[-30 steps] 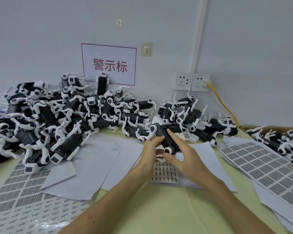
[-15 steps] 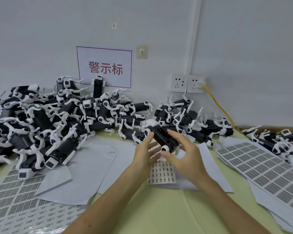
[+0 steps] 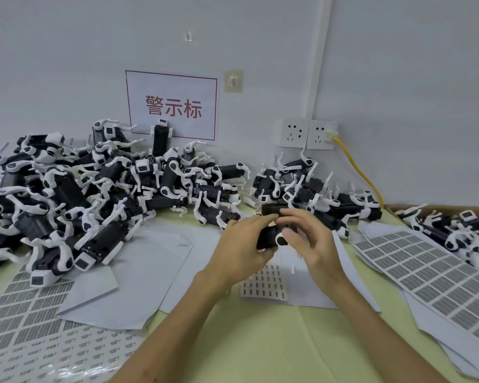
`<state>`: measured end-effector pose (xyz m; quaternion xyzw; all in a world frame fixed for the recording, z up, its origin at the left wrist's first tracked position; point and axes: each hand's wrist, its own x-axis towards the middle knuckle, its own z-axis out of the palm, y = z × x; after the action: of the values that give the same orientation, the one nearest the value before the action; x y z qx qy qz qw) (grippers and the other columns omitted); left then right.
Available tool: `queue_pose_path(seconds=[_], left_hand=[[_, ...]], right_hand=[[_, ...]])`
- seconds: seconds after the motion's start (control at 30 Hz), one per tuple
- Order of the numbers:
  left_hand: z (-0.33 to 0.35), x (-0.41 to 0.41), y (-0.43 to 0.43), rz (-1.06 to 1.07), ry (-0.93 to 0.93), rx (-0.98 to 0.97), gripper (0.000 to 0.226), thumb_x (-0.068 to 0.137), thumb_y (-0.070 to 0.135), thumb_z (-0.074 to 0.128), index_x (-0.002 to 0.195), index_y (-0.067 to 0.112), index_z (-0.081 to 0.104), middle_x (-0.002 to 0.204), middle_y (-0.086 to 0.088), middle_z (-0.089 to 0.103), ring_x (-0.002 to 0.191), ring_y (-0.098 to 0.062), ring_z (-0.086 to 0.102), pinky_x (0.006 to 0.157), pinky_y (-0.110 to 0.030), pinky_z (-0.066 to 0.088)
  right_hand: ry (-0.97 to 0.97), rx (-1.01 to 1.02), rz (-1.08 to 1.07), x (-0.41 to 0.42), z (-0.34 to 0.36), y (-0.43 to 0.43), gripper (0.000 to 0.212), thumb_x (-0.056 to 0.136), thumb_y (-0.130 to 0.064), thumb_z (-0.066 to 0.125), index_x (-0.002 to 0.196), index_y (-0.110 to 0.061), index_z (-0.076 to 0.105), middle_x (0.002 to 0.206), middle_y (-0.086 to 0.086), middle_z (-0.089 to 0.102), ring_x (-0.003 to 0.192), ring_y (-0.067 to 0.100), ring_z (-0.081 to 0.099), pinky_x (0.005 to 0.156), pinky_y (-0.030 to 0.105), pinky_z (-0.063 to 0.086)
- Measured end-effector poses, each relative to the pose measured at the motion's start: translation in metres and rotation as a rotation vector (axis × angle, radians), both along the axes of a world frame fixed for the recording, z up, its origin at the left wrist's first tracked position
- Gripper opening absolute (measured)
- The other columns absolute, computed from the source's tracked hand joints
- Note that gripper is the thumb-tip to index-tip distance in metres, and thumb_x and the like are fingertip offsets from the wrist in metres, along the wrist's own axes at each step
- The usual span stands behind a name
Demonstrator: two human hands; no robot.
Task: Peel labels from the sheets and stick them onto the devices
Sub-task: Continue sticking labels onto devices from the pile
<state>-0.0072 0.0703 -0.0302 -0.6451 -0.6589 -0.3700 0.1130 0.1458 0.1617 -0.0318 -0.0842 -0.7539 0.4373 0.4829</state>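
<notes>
Both hands hold one device above the label sheet.
The left hand [image 3: 239, 246] curls round the black device [image 3: 268, 238], bracing it off the table [image 3: 260, 349] so a face stays reachable. The right hand [image 3: 311, 244] pinches its top by the white end, other fingers loose, probably pressing a label down, though no label is discernible. The label sheet [image 3: 263, 284] lies directly below, handy for picking; the pile [image 3: 100, 189] sits behind.

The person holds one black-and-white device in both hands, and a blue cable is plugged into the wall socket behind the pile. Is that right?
Almost. The cable plugged into the wall socket is yellow, not blue; the head view shows it. The rest stands: the left hand and the right hand both hold one black-and-white device.
</notes>
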Motion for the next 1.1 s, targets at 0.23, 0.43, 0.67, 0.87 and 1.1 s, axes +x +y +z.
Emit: queue_pose_path(seconds=[0.23,0.43,0.67,0.87,1.1], left_hand=[[0.007,-0.009,-0.002,0.019,-0.664,0.132,0.035,0.083,0.011,0.082,0.096,0.039,0.066,0.085,0.017,0.068,0.083,-0.006,0.067,0.074,-0.021,0.052],[0.01,-0.017,-0.005,0.077,-1.284,0.059,0.014,0.091,0.009,0.076,0.082,0.014,0.067,0.068,0.0,0.066,0.054,-0.009,0.064,0.049,-0.019,0.052],[0.004,-0.011,-0.003,0.022,-1.503,-0.068,0.011,0.089,0.002,0.076,0.089,0.007,0.067,0.085,-0.013,0.071,0.08,-0.029,0.071,0.065,-0.033,0.056],[0.007,-0.017,-0.006,0.024,-1.504,-0.027,0.013,0.091,-0.002,0.073,0.091,0.004,0.062,0.085,-0.014,0.064,0.072,-0.025,0.066,0.052,-0.024,0.052],[0.009,-0.027,-0.01,-0.016,-1.565,-0.175,0.015,0.089,0.004,0.074,0.097,0.007,0.061,0.094,-0.014,0.063,0.063,-0.021,0.059,0.049,-0.023,0.045]], right_hand=[[-0.285,-0.194,-0.308,-0.002,-0.004,0.017,0.017,0.096,-0.023,0.066,0.11,-0.031,0.06,0.091,-0.005,0.073,0.075,0.01,0.072,0.077,0.041,0.056],[-0.647,-0.198,-0.263,-0.007,-0.016,0.012,0.037,0.091,-0.039,0.073,0.122,-0.033,0.053,0.099,-0.005,0.073,0.089,0.014,0.071,0.083,0.035,0.055],[-0.581,-0.316,-0.081,-0.01,-0.012,0.005,0.045,0.089,0.002,0.071,0.124,-0.026,0.063,0.106,0.009,0.068,0.091,0.027,0.073,0.081,0.042,0.06],[-0.501,-0.278,-0.211,-0.008,-0.007,0.006,0.057,0.086,0.014,0.057,0.123,-0.028,0.067,0.112,-0.008,0.06,0.058,-0.004,0.061,0.047,0.015,0.043],[-0.347,-0.223,-0.296,-0.005,-0.005,0.006,0.058,0.086,0.015,0.051,0.12,-0.028,0.07,0.112,-0.013,0.061,0.077,-0.007,0.067,0.053,0.01,0.046]])
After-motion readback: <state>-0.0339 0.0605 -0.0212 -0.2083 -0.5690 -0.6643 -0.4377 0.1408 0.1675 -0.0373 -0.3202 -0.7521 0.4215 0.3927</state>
